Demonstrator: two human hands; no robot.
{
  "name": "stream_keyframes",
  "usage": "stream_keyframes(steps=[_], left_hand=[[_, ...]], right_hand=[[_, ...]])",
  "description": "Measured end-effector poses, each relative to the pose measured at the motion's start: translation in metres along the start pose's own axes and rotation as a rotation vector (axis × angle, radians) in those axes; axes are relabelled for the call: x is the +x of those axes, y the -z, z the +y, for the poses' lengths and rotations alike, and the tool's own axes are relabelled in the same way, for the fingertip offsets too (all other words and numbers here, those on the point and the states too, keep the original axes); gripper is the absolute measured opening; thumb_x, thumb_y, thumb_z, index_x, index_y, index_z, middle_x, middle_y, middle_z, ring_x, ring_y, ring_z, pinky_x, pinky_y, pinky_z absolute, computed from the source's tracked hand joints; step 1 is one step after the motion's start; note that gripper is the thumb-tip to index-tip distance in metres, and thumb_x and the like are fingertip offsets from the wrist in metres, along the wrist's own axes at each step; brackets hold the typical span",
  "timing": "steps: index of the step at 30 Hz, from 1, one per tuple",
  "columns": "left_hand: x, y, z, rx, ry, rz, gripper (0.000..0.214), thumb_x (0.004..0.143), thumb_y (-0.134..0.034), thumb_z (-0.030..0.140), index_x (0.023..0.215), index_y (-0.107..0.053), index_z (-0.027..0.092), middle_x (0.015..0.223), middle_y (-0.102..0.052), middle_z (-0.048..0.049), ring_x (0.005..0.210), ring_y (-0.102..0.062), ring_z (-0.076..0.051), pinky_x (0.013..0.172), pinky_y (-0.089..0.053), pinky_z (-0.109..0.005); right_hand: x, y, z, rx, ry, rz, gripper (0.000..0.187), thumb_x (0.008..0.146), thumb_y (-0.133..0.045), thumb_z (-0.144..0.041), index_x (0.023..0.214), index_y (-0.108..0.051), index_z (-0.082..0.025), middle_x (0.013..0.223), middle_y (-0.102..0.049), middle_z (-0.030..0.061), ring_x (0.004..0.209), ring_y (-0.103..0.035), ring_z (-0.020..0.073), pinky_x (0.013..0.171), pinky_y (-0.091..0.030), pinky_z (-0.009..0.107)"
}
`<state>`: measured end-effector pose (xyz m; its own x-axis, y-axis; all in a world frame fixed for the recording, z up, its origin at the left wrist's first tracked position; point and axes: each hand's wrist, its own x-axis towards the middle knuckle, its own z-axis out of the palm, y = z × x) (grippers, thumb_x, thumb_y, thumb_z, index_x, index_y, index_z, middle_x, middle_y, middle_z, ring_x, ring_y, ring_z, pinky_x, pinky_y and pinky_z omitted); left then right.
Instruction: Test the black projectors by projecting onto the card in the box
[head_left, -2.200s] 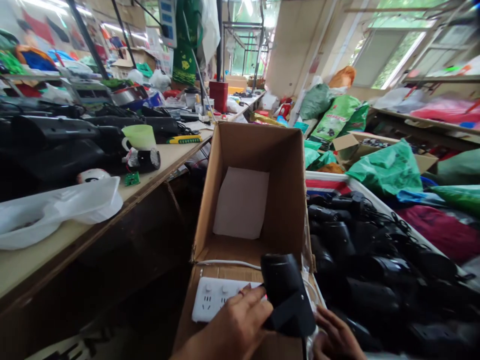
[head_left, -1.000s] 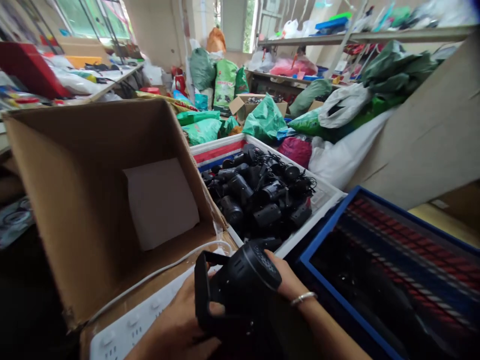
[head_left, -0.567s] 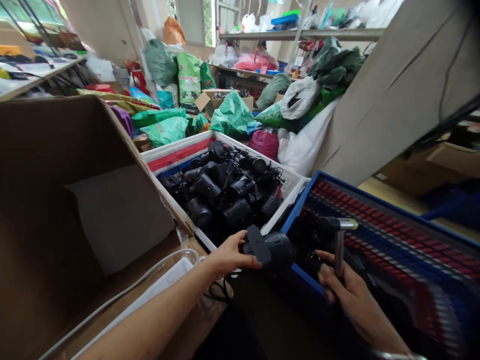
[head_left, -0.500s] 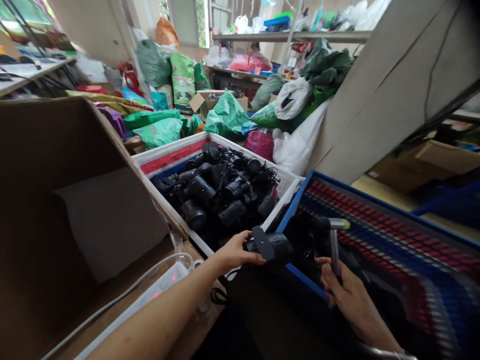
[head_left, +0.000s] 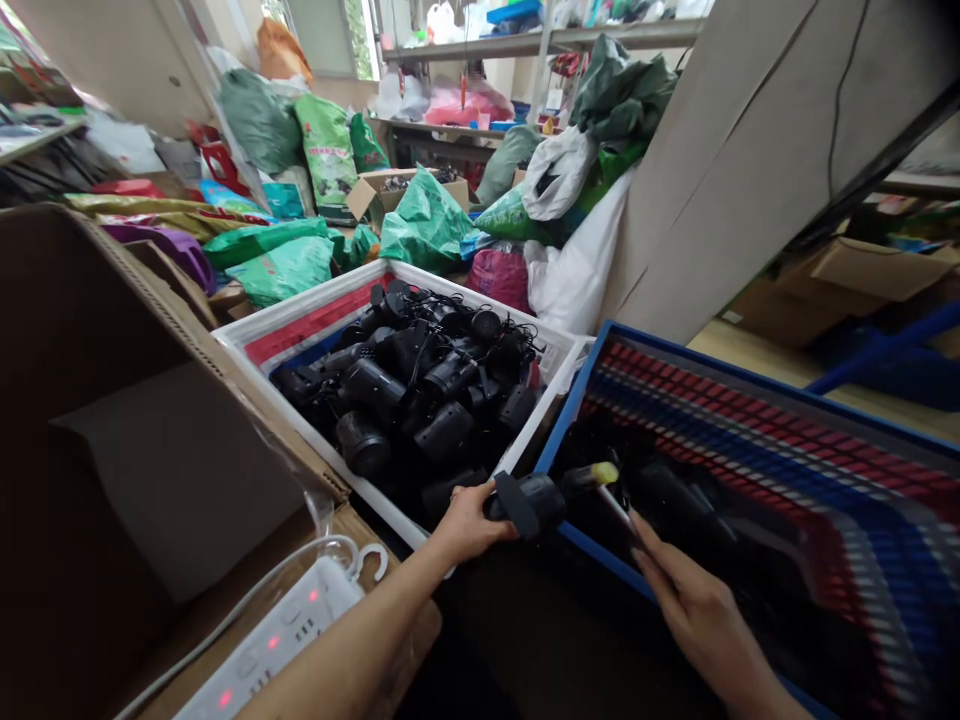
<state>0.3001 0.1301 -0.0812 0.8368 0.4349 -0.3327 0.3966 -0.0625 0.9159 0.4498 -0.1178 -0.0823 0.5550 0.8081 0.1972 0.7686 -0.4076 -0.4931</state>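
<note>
My left hand is closed round a small black lamp-like device, holding it at the near corner of the blue crate. In my right hand is a small hammer; its thin handle runs up and left. The hammer's head, with a yellowish tip, rests against or just above the black device. Several more black devices with cords fill the white crate just beyond my left hand.
A large open cardboard box stands on the left. A white power strip with red lights lies in front of it. Green and white bags pile up behind, and a tilted cardboard panel leans at right.
The view swung right, away from the cardboard box. My left hand carried the black device to the blue crate's corner. My right hand took up the hammer and lowered its head onto the device.
</note>
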Motion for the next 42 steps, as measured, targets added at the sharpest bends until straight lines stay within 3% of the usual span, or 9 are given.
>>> stream_keyframes(steps=[4, 8, 14, 17, 20, 25, 34, 38, 42], left_hand=[[0.001, 0.003, 0.001, 0.098, -0.009, 0.004, 0.044, 0.059, -0.073, 0.027, 0.102, -0.069, 0.017, 0.089, -0.070, -0.0013, 0.093, -0.060, -0.027, 0.076, -0.045, -0.029], [0.005, 0.008, 0.005, 0.160, 0.009, -0.008, 0.040, 0.059, -0.072, 0.029, 0.098, -0.071, 0.018, 0.084, -0.070, -0.0009, 0.089, -0.062, -0.027, 0.074, -0.046, -0.029], [0.005, 0.009, 0.010, 0.152, 0.045, -0.018, 0.038, 0.057, -0.073, 0.027, 0.093, -0.071, 0.018, 0.080, -0.069, 0.0005, 0.087, -0.062, -0.026, 0.072, -0.045, -0.028], [0.003, 0.010, 0.010, 0.102, 0.060, -0.010, 0.035, 0.055, -0.073, 0.025, 0.089, -0.072, 0.017, 0.078, -0.069, 0.0012, 0.087, -0.062, -0.026, 0.073, -0.045, -0.028], [0.004, 0.009, 0.009, 0.016, 0.080, -0.001, 0.035, 0.052, -0.075, 0.022, 0.086, -0.071, 0.018, 0.076, -0.068, 0.0017, 0.089, -0.061, -0.026, 0.075, -0.045, -0.028], [0.006, 0.006, 0.001, -0.226, 0.130, 0.013, 0.036, 0.049, -0.076, 0.018, 0.084, -0.069, 0.016, 0.075, -0.067, 0.0003, 0.086, -0.062, -0.025, 0.073, -0.047, -0.029], [-0.050, 0.030, 0.007, -0.864, 0.203, 0.069, 0.038, 0.063, -0.077, 0.037, 0.090, -0.058, 0.019, 0.083, -0.067, -0.0007, 0.073, -0.065, -0.016, 0.070, -0.054, -0.034], [-0.094, 0.047, 0.018, -1.029, 0.127, 0.093, 0.040, 0.058, -0.082, 0.039, 0.084, -0.060, 0.018, 0.081, -0.070, 0.0007, 0.073, -0.067, -0.017, 0.071, -0.056, -0.034], [-0.131, 0.046, 0.013, -1.238, 0.098, 0.156, 0.038, 0.059, -0.085, 0.034, 0.086, -0.065, 0.016, 0.084, -0.075, -0.0023, 0.076, -0.070, -0.020, 0.075, -0.056, -0.037]], right_hand=[[0.000, -0.007, 0.005, -0.043, -0.034, -0.103, 0.046, 0.095, -0.039, -0.030, 0.140, -0.040, -0.021, 0.108, -0.070, 0.0075, 0.097, -0.067, 0.0207, 0.083, -0.055, 0.033], [0.020, 0.018, -0.009, -0.066, 0.026, -0.066, 0.042, 0.094, -0.044, -0.031, 0.134, -0.048, -0.022, 0.104, -0.072, 0.0058, 0.091, -0.069, 0.0203, 0.081, -0.056, 0.032], [0.035, 0.041, -0.035, -0.314, 0.025, 0.602, 0.046, 0.091, -0.050, -0.033, 0.133, -0.051, -0.015, 0.091, -0.074, 0.0109, 0.077, -0.071, 0.0252, 0.073, -0.058, 0.037], [0.022, 0.016, -0.022, -0.329, 0.149, 0.248, 0.041, 0.095, -0.038, -0.033, 0.125, -0.058, -0.014, 0.082, -0.073, 0.0093, 0.066, -0.071, 0.0223, 0.056, -0.058, 0.030], [0.013, -0.001, -0.007, -0.302, -0.035, -0.063, 0.043, 0.095, -0.033, -0.033, 0.129, -0.054, -0.019, 0.080, -0.073, 0.0059, 0.061, -0.071, 0.0219, 0.054, -0.059, 0.033], [0.018, 0.007, -0.001, -0.120, -0.235, 0.085, 0.047, 0.091, -0.040, -0.040, 0.129, -0.055, -0.016, 0.118, -0.067, 0.0101, 0.105, -0.065, 0.0266, 0.093, -0.052, 0.041], [0.001, 0.015, -0.014, 0.068, -0.278, 0.291, 0.046, 0.086, -0.052, -0.046, 0.122, -0.061, -0.020, 0.108, -0.072, 0.0057, 0.101, -0.067, 0.0261, 0.086, -0.057, 0.035], [0.012, -0.007, -0.015, 0.093, -0.099, 0.182, 0.042, 0.089, -0.049, -0.042, 0.121, -0.061, -0.017, 0.115, -0.069, 0.0098, 0.104, -0.066, 0.0250, 0.092, -0.053, 0.037], [0.045, -0.038, -0.040, -0.008, 0.067, -0.147, 0.036, 0.093, -0.042, -0.031, 0.121, -0.060, -0.017, 0.100, -0.071, 0.0091, 0.087, -0.068, 0.0202, 0.078, -0.055, 0.031]])
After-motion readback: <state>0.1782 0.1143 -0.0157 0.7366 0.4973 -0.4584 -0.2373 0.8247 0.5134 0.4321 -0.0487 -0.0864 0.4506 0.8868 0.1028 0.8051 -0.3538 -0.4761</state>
